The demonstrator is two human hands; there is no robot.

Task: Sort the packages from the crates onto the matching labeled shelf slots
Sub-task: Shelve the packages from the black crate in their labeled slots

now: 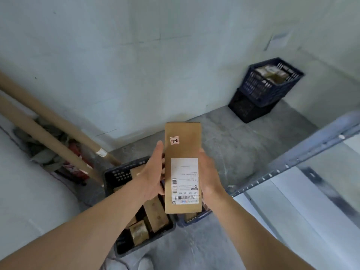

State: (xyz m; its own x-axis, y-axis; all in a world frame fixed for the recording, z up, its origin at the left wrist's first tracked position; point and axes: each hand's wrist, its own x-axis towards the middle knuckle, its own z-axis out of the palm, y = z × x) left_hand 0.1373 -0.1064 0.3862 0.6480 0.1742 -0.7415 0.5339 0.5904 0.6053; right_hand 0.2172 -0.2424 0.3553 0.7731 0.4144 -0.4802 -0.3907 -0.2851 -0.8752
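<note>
HANDS ON THE NEXT PARCEL: Above the open crate (116, 176) on the floor at lower left, where more brown parcels lie loose, I hold one long cardboard package (183, 133) up to the head camera. Its small sticker (174, 140), hand-marked "1-2", faces me, and its white shipping label (184, 180) sits upside down below. The step, as I judge it, is reading that mark and carrying the package to the slot that bears the same one. Done well, that means holding the sticker face toward me and turning right toward the grey metal shelf (292, 160) without letting the long box tip out of a two-sided hold. It also means checking the slot's own label before letting go, since no slot label can be read from here. My left hand (153, 172) clasps the package's left edge, thumb laid upward along the side, fingers curled beneath and mostly out of sight. My right hand (209, 172) wraps the right edge, its back to the camera, fingers hidden behind the cardboard. Neither hand is spread; both close round the package, which hangs in the air between them, clear of the crate and short of the shelf. Farther right, against the wall, stand two stacked crates (268, 82), the upper one holding more parcels.
</note>
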